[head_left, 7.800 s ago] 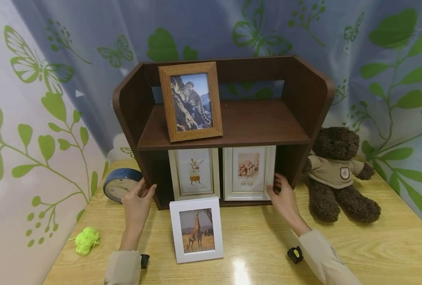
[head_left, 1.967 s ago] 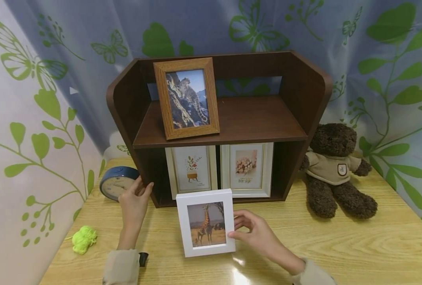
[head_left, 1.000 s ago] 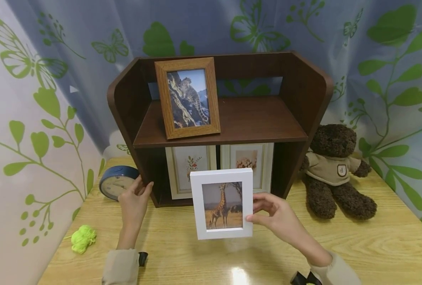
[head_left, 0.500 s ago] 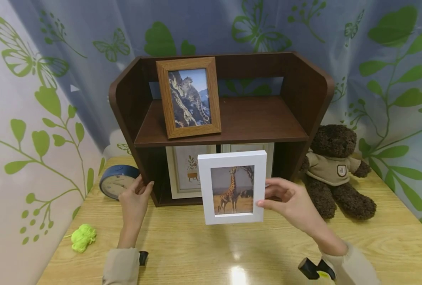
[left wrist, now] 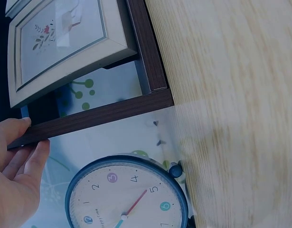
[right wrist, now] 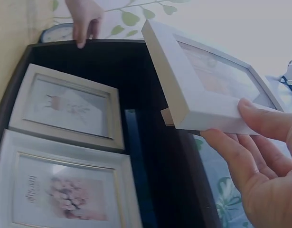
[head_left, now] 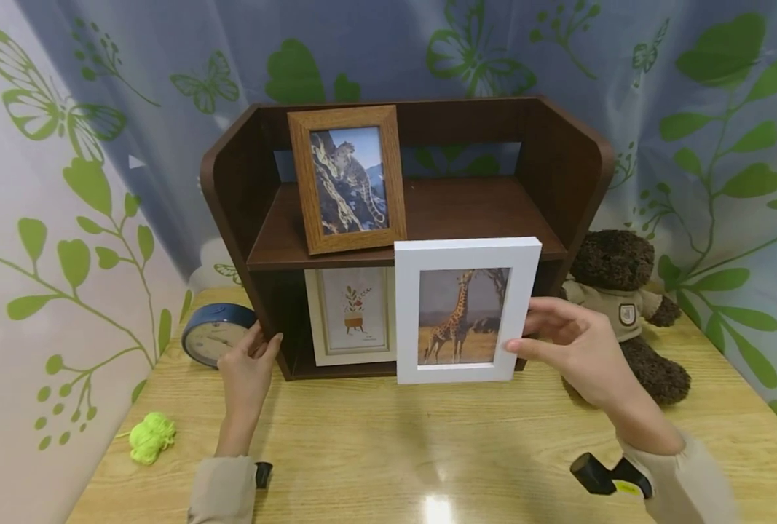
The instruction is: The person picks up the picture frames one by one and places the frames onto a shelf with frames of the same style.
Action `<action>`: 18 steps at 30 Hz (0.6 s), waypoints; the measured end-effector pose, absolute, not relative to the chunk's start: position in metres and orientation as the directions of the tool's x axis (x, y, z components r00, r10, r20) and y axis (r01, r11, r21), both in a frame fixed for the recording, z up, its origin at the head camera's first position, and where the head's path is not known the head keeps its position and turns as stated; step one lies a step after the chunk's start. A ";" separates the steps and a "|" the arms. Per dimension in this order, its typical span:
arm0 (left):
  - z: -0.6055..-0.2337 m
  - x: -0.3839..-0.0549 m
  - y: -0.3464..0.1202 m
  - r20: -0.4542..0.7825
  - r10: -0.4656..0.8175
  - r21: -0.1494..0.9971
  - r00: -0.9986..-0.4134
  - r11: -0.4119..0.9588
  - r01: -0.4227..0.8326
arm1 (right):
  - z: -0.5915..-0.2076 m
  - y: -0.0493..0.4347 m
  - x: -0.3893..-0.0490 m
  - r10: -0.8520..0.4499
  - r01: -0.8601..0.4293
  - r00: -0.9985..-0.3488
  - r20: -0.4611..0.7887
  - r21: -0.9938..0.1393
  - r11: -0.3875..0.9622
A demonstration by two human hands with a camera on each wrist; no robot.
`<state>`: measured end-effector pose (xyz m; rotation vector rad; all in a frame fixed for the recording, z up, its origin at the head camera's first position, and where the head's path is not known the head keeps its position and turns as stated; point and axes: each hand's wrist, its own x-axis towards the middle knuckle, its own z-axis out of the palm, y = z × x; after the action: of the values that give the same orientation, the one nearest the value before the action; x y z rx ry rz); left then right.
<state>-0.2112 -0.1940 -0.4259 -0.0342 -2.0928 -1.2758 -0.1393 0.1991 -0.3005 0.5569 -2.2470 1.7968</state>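
My right hand (head_left: 578, 349) grips the right side of a white picture frame (head_left: 467, 375) with a giraffe photo, thumb on its front and fingers behind. The frame is held up in front of the dark brown shelf (head_left: 473, 211), overlapping its lower right part in the head view. Behind it, a cream frame with a flower picture (right wrist: 70, 190) is hidden from the head view but shows in the right wrist view. My left hand (head_left: 247, 378) pinches the front edge of the shelf's left side panel (left wrist: 98, 113) between thumb and fingers.
A wooden frame with a snow leopard photo (head_left: 397, 175) stands on the upper shelf at left. Below it is a cream frame with a plant picture (head_left: 319, 327). A blue alarm clock (head_left: 214, 335), lime yarn (head_left: 152, 438) and a brown teddy bear (head_left: 614, 258) flank the shelf.
My right hand has let go of the shelf's lower right area, taken the giraffe frame off the table and carried it up and to the right. My left hand stays at the side panel.
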 end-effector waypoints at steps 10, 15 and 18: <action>-0.426 -0.211 -0.194 0.568 -0.309 0.766 -0.763 0.538 0.352 | -0.280 0.212 -0.140 -0.103 -0.436 -0.898 0.428 -0.898 0.061; -0.427 -0.211 -0.195 0.565 -0.310 0.770 -0.765 0.532 0.353 | -0.267 0.216 -0.143 -0.051 -0.442 -0.897 0.439 -0.893 0.087; -0.428 -0.212 -0.194 0.570 -0.310 0.767 -0.761 0.533 0.357 | -0.260 0.217 -0.147 -0.030 -0.450 -0.893 0.449 -0.892 0.049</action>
<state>-0.2115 -0.1943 -0.4275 -0.0379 -2.0884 -1.2544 -0.1475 0.2174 -0.2600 0.4861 -2.0230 1.9123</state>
